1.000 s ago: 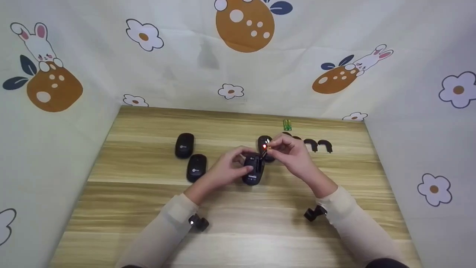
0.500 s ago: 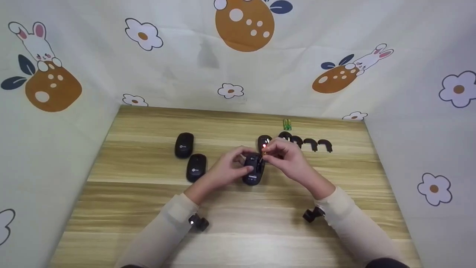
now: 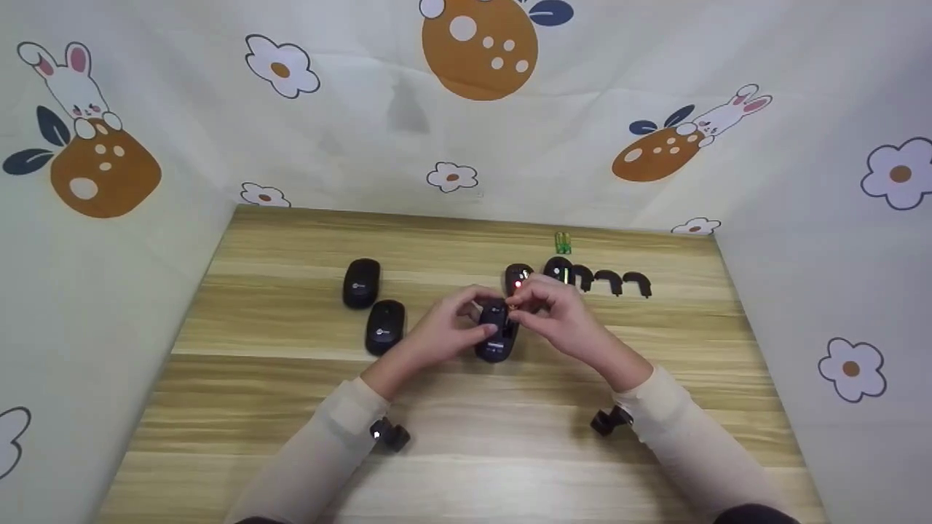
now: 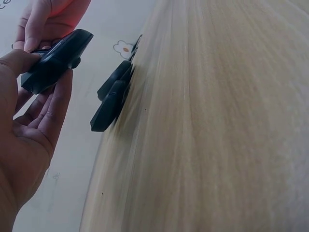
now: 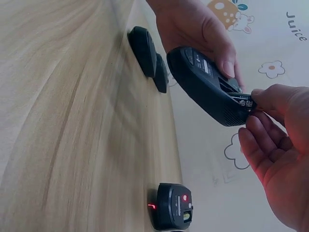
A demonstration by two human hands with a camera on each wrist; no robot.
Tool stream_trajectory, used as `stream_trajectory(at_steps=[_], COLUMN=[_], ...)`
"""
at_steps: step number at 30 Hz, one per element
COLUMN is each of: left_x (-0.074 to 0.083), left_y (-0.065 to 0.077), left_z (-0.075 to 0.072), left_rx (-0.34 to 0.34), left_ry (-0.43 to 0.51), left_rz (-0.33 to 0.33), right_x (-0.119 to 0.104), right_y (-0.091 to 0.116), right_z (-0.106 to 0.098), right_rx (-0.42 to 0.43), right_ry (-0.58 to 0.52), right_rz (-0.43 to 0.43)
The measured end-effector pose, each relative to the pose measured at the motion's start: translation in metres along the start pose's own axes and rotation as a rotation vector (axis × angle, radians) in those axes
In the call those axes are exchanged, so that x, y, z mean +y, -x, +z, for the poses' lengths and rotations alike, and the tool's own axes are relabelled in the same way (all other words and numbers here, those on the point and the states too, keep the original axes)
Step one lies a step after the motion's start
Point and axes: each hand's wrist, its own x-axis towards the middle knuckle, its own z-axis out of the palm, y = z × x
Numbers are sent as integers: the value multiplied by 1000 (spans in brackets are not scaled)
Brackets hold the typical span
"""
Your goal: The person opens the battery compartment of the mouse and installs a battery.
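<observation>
A black computer mouse (image 3: 494, 349) is turned underside up above the middle of the table, its battery slot uncovered. My left hand (image 3: 445, 325) grips it by the sides, with the thumb on the underside. My right hand (image 3: 555, 311) pinches a dark battery (image 5: 244, 100) at its outer end. In the right wrist view the battery's other end lies in the slot. The left wrist view shows the held mouse (image 4: 55, 63) from the side, raised off the table; the battery is hidden there.
Two black mice (image 3: 362, 284) lie at the left. Behind my right hand are an upturned mouse with a red light (image 3: 518, 275) and another upturned mouse (image 3: 558, 268). Several curved black covers (image 3: 609, 281) and green batteries (image 3: 563, 243) lie at the back right.
My right hand has moved left and down, bringing the battery from above the slot into it. The mouse and covers behind that hand show more now. My left hand has stayed still.
</observation>
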Motion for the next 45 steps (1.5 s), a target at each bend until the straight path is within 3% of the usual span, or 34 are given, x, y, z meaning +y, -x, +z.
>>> stream_trajectory(at_steps=[6,12,17,21,25,31,45], left_x=[-1,-2,-3,-3,-2,-2,-3], left_y=[0,-1,-1,-2,-1,-2,-2], left_z=[1,1,2,3,4,5,6], left_rx=[5,18,30,47,58,75,84], left_ry=[15,32,35,18,3,2,10], left_rz=[13,12,40,70,69,60,41], right_x=[4,9,15,16,12,8,6], right_y=[3,6,7,8,8,6,4], right_z=[2,8,19,27,31,33,34], right_rx=[9,75,159,204,228,232,248], right_ry=[24,-14,-192,-370,-460,-499,-545], right_rz=[28,36,79,189,315,422,445])
